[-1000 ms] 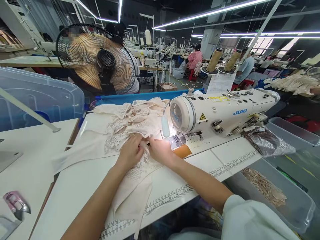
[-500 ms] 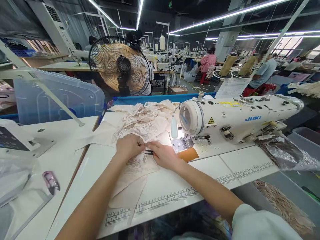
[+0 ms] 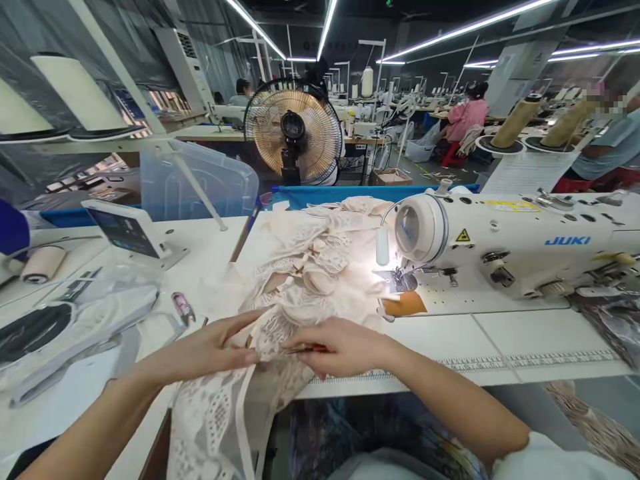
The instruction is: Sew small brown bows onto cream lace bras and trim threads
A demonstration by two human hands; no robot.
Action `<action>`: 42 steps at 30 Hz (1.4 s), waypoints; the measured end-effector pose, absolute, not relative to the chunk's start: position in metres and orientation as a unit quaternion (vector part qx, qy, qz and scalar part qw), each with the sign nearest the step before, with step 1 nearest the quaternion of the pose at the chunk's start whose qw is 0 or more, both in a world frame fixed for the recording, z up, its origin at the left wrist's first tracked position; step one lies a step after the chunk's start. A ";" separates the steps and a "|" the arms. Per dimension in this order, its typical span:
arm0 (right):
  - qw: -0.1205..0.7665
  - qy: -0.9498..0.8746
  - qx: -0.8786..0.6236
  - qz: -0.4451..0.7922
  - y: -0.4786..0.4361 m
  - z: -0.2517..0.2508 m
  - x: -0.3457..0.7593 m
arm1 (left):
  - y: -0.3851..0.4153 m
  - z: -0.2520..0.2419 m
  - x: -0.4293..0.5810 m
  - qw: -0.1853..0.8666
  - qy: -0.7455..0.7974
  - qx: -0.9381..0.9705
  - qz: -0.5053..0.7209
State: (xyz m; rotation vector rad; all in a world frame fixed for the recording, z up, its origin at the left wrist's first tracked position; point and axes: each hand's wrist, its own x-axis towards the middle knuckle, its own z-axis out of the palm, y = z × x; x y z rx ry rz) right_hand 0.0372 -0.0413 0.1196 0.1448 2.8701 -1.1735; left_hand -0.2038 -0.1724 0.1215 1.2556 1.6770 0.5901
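A cream lace garment (image 3: 210,413) lies bunched along the table and hangs over its front edge. My left hand (image 3: 215,347) is closed on the lace, its thumb and fingers gripping a fold. My right hand (image 3: 345,347) is closed around small thread snips (image 3: 303,349), whose dark blades point left at the fabric beside my left fingertips. Part of the snips is hidden by my fingers. Behind both hands, more cream lace fabric (image 3: 320,260) is heaped up to the sewing machine's needle area.
A white sewing machine (image 3: 500,233) stands at right, with an orange piece (image 3: 405,304) by its needle plate. At left are a control screen (image 3: 127,230), a pink-handled tool (image 3: 183,308) and plastic bags. A black fan (image 3: 293,133) stands beyond the table; co-workers sit farther back.
Both hands have come nearer with the lace, which now hangs over the front edge. The right hand still holds the snips. The view has swung left.
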 end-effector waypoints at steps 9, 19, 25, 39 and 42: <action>-0.045 0.942 0.194 -0.268 -0.066 0.085 0.013 | -0.197 0.100 -0.179 0.558 0.648 0.388 0.342; -0.056 0.857 0.182 -0.479 -0.095 0.069 0.023 | -0.187 0.096 -0.202 0.631 0.605 0.375 0.308; -0.044 0.840 0.265 -0.471 -0.073 0.078 0.006 | -0.181 0.092 -0.191 0.665 0.587 0.339 0.314; -0.056 0.732 0.267 -0.624 -0.067 0.060 -0.012 | -0.177 0.076 -0.196 0.644 0.583 0.381 0.316; -0.065 0.727 0.256 -0.634 -0.066 0.062 -0.013 | -0.174 0.080 -0.192 0.620 0.592 0.411 0.310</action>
